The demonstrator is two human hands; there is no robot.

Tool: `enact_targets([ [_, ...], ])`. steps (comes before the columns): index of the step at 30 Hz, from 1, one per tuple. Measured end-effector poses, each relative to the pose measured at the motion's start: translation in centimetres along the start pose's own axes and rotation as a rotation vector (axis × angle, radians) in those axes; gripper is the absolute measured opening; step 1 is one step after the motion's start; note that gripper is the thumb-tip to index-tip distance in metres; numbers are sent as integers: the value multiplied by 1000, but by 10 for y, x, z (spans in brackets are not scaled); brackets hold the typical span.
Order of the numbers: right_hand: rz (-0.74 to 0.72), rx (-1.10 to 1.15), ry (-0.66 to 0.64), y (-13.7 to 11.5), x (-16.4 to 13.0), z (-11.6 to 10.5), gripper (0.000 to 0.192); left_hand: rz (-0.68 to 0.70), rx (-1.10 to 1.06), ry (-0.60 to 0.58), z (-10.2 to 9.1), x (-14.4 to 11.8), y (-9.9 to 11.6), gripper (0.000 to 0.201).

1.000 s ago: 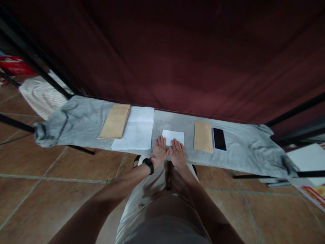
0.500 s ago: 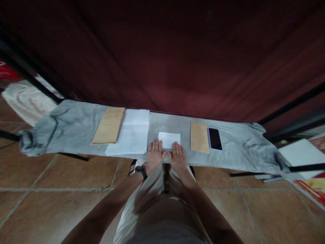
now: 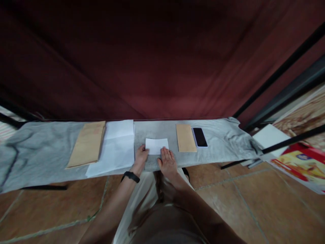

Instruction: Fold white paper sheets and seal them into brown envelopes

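A small white folded sheet of paper (image 3: 155,145) lies on the grey cloth in front of me. My left hand (image 3: 141,156) is at its left edge, fingers curled in and gripping that side. With fingers stretched out, my right hand (image 3: 168,162) rests flat over the paper's lower right corner. To the right is a brown envelope (image 3: 186,138), apart from my hand. Left of my hands, larger white sheets (image 3: 116,144) are spread out, partly covered by a stack of brown envelopes (image 3: 87,144).
A phone (image 3: 200,137) lies right of the single envelope. The grey cloth (image 3: 223,140) covers a narrow bench against a dark red curtain (image 3: 162,84). Black metal bars (image 3: 281,69) frame both ends. A red and yellow printed box (image 3: 304,164) stands at the far right.
My left hand has moved from lying flat at the paper's lower edge to its left side, fingers now curled. My right hand remains flat on the paper. The view has turned right.
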State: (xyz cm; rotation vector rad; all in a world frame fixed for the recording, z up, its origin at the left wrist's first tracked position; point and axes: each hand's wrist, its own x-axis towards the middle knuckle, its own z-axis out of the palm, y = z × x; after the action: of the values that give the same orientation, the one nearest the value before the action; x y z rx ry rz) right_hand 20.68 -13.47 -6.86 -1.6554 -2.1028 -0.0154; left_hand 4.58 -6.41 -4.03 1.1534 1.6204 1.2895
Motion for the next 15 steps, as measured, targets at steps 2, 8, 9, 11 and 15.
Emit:
enact_targets([
  [2, 4, 24, -1, 1, 0, -1, 55, -4, -24, 4, 1, -4, 7, 25],
  [8, 305, 605, 50, 13, 23, -5, 46, 247, 101, 88, -6, -21, 42, 19],
  [9, 375, 707, 61, 15, 29, -6, 49, 364, 171, 94, -8, -25, 47, 19],
  [11, 441, 829, 58, 19, 40, -8, 58, 604, 330, 59, -11, -34, 54, 21],
  [15, 490, 1037, 3, 20, 47, -12, 72, 838, 574, -146, -13, -52, 49, 26],
])
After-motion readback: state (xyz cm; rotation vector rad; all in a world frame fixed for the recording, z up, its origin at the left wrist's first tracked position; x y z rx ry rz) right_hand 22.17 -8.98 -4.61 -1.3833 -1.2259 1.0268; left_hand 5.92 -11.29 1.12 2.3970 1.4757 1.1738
